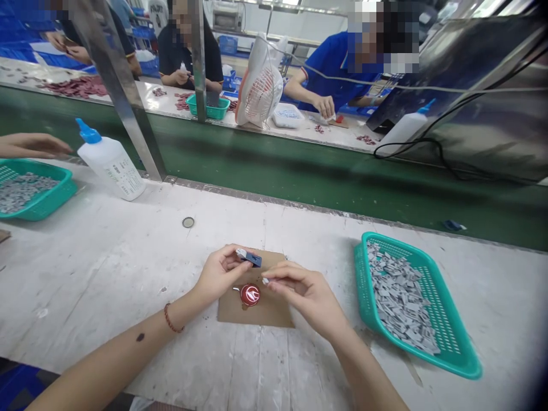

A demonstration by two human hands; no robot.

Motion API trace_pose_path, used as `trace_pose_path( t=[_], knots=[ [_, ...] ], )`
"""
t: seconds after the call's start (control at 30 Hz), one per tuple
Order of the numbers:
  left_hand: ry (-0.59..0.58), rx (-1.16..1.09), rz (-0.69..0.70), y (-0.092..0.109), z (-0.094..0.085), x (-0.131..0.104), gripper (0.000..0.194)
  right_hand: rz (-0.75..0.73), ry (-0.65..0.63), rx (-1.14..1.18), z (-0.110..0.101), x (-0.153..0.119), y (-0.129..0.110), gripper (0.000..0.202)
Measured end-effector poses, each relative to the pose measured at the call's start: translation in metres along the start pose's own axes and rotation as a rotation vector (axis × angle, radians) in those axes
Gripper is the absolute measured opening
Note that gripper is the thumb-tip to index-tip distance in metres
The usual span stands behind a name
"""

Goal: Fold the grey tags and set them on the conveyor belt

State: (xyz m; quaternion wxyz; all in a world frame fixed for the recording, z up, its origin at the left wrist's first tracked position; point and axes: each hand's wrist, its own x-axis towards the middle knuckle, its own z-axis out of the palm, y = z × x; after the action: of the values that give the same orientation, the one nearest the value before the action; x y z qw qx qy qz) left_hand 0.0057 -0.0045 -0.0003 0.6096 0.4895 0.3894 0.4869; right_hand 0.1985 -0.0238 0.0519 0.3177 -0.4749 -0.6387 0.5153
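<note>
Between the thumb and fingers of my left hand (pixel 222 271) is a small dark blue piece (pixel 253 260), with a whitish bit (pixel 241 252) at its upper left end. My right hand (pixel 306 288) pinches a small white piece (pixel 266 281) just to the right of and below the blue one; the two are apart. Beneath my hands a brown cardboard sheet (pixel 274 311) lies on the table. A round, shiny red object (pixel 250 294) with a light mark rests on the cardboard, below my fingertips.
On the right, a green basket (pixel 363 285) holds many small grey pieces; another (pixel 60 197) stands far left, near a person's hand. A white bottle with blue cap (pixel 113 168) and a bottle cap (pixel 188 222) are on the table. Several people work beyond the green belt (pixel 257 160).
</note>
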Motion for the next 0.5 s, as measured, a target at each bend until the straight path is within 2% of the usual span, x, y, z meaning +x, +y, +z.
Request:
trace_pose_path(
  t=[0.1,0.23,0.33,0.5],
  knots=[
    [-0.008,0.031,-0.035,-0.003,0.002,-0.001,0.018,0.104,0.059,0.217,-0.002,0.006,0.008,0.018],
    [-0.029,0.071,-0.028,-0.008,0.003,-0.003,0.016,0.143,0.136,0.325,-0.001,0.010,0.015,0.020],
    [-0.032,0.102,-0.005,-0.010,0.003,-0.003,0.013,0.086,0.171,0.290,0.002,0.012,0.014,0.017],
    [-0.045,0.146,0.020,-0.007,0.005,-0.003,0.012,-0.034,0.191,0.092,0.007,0.012,0.010,0.012]
  ],
)
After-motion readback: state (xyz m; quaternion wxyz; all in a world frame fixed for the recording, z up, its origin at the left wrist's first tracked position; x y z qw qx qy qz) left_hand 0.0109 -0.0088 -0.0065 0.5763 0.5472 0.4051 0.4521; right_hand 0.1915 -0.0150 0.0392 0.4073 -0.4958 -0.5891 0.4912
